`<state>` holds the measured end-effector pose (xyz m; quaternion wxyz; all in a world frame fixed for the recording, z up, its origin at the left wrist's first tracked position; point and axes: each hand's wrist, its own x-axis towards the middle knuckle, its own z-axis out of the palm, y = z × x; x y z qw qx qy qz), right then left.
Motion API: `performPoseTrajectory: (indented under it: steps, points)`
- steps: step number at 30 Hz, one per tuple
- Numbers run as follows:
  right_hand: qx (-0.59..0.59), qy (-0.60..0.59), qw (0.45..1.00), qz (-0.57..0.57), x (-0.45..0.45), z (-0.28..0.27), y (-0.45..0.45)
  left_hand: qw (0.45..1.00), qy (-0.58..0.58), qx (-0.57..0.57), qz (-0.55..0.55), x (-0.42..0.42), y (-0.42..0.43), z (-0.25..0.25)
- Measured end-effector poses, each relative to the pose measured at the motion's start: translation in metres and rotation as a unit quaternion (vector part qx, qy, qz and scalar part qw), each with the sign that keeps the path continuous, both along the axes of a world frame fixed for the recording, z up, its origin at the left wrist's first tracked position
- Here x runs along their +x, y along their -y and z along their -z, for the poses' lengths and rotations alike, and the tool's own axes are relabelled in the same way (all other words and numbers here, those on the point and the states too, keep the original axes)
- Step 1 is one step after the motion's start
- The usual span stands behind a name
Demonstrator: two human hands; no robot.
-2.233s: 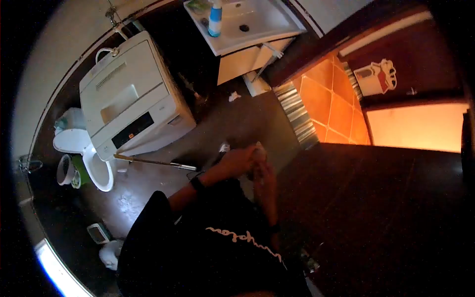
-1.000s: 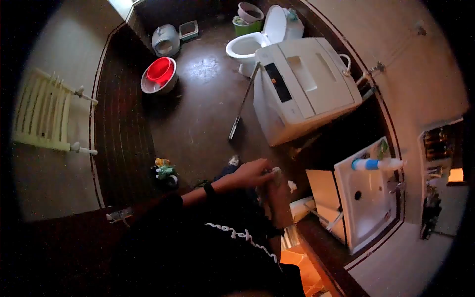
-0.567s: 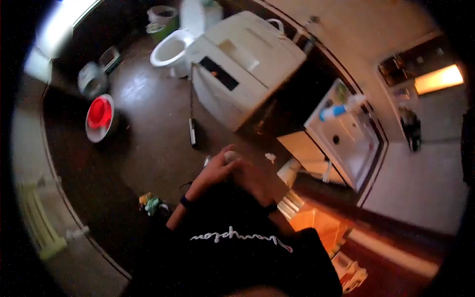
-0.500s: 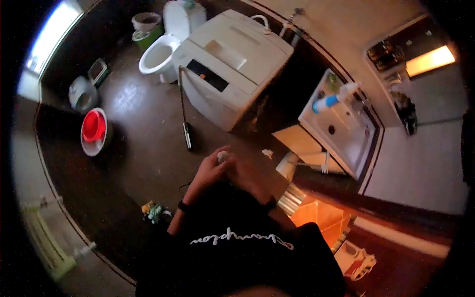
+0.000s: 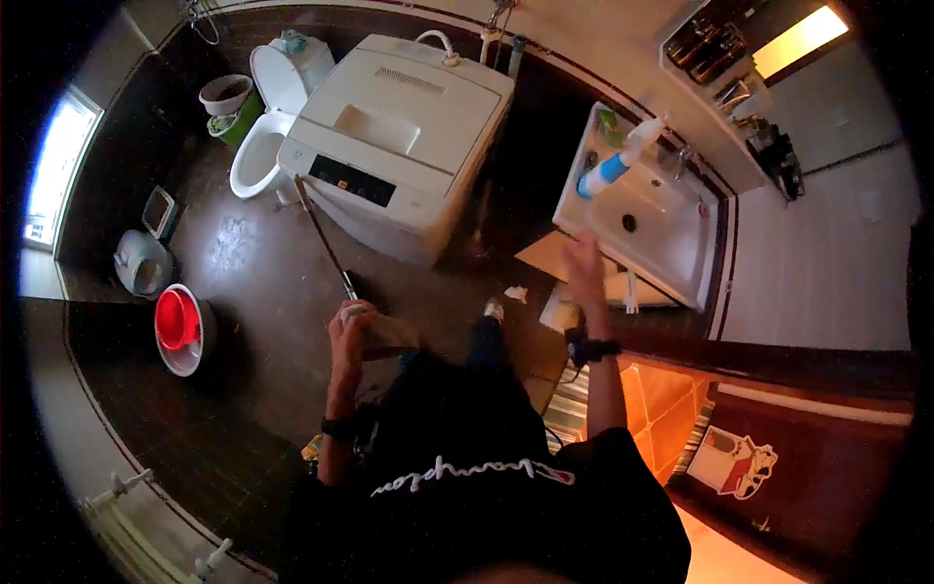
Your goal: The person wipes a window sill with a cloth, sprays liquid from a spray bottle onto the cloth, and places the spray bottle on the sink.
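Note:
My left hand is closed around a small whitish thing whose kind I cannot make out, since the fingers cover most of it. Just beyond it on the dark floor lies the head of a long-handled tool, its stick leaning against the washing machine. Out to the right, my right hand is stretched forward at the near corner of the white sink, slightly blurred, with its fingers apart and nothing visible in them. A blue and white spray bottle stands on the sink's left side.
Ahead is a white washing machine, with a toilet to its left. A pale basin holding a red basin stands on the left floor. White scraps lie near my foot. A beige cabinet panel juts out below the sink.
My hands, together in front of me before, have moved apart. The left went leftward with the whitish thing; the right reached out toward the sink. The view has shifted.

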<state>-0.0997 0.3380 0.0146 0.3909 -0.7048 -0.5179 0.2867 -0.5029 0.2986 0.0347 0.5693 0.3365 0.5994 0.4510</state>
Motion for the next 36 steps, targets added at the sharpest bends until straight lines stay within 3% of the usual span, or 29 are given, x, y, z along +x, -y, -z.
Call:
performPoseTrajectory:
  steps: [1, 3, 4, 7, 9, 13, 14, 16, 18, 22, 24, 28, 30, 34, 36]
  points:
    - [-0.011, -0.028, 0.999, 0.027, 0.029, 0.006, -0.018, 0.997, -0.014, 0.074, -0.002, 0.0, -0.001, 0.008]
    - [0.098, 0.099, 0.978, 0.157, 0.075, 0.033, -0.057, 0.998, -0.029, 0.046, -0.038, 0.006, -0.003, 0.014]
    - [0.095, 0.096, 0.98, 0.146, 0.081, 0.024, -0.073, 0.997, -0.045, 0.015, -0.068, 0.011, -0.002, 0.015]
    - [0.086, 0.234, 0.957, 0.149, 0.105, 0.014, -0.125, 0.99, -0.061, 0.037, -0.122, 0.037, -0.004, 0.035]
    - [0.114, 0.064, 0.961, 0.245, 0.114, 0.027, -0.151, 0.99, -0.062, 0.034, -0.123, 0.061, -0.004, 0.045]
    - [0.023, 0.002, 0.984, 0.174, 0.123, 0.027, -0.164, 0.987, -0.091, 0.085, -0.096, 0.122, -0.011, 0.028]
    - [0.049, -0.031, 0.986, 0.156, 0.124, 0.029, -0.163, 0.984, -0.114, 0.126, -0.059, 0.133, -0.012, 0.027]
    - [0.077, -0.066, 0.985, 0.142, 0.126, 0.024, -0.158, 0.993, -0.07, 0.081, -0.058, 0.152, -0.017, 0.007]
    - [0.102, -0.195, 0.969, 0.109, 0.132, 0.016, -0.151, 0.993, -0.043, 0.085, -0.063, 0.164, -0.024, 0.012]
    - [0.068, -0.161, 0.984, 0.03, 0.158, 0.007, -0.141, 0.992, -0.054, 0.113, 0.008, 0.183, -0.044, -0.002]
    - [0.096, -0.267, 0.954, -0.101, 0.138, -0.051, -0.126, 0.996, -0.033, 0.003, 0.083, 0.2, -0.056, -0.018]
    - [0.078, -0.346, 0.92, -0.166, 0.107, -0.118, -0.106, 0.979, 0.026, -0.032, 0.202, 0.236, -0.069, -0.071]
    - [0.049, -0.425, 0.874, -0.229, 0.097, -0.13, -0.103, 0.949, 0.095, 0.021, 0.299, 0.242, -0.068, -0.078]
    - [0.015, -0.477, 0.842, -0.253, 0.082, -0.147, -0.099, 0.924, 0.204, -0.003, 0.324, 0.246, -0.057, -0.091]
    - [0.017, -0.477, 0.84, -0.258, 0.08, -0.152, -0.098, 0.943, 0.173, -0.031, 0.282, 0.25, -0.051, -0.107]
